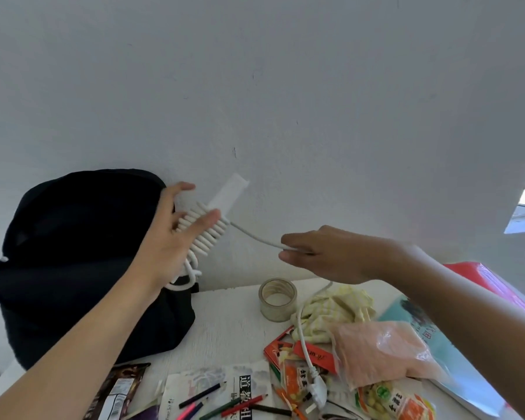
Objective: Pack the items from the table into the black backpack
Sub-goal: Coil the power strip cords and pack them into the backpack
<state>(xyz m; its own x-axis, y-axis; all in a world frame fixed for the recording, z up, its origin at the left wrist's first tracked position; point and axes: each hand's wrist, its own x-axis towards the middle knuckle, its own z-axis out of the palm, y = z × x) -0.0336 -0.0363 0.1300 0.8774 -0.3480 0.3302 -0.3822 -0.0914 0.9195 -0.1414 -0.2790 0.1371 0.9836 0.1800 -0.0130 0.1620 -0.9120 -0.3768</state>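
Observation:
My left hand (176, 234) holds a white power strip (229, 192) up in the air, with its white cord (208, 234) wound in tight coils around the strip. My right hand (325, 253) pinches the free stretch of cord to the right of the coils. From there the cord hangs down to its white plug (315, 392), which lies on the table. The black backpack (82, 262) stands at the left against the wall, just behind my left hand.
On the white table (231, 325) lie a tape roll (278, 298), a yellow cloth (335, 310), a pink plastic bag (382, 353), snack packets (400, 401), coloured pencils (225, 403), a dark wrapper (119, 392) and a light blue booklet (455, 371). A red package (491, 283) sits far right.

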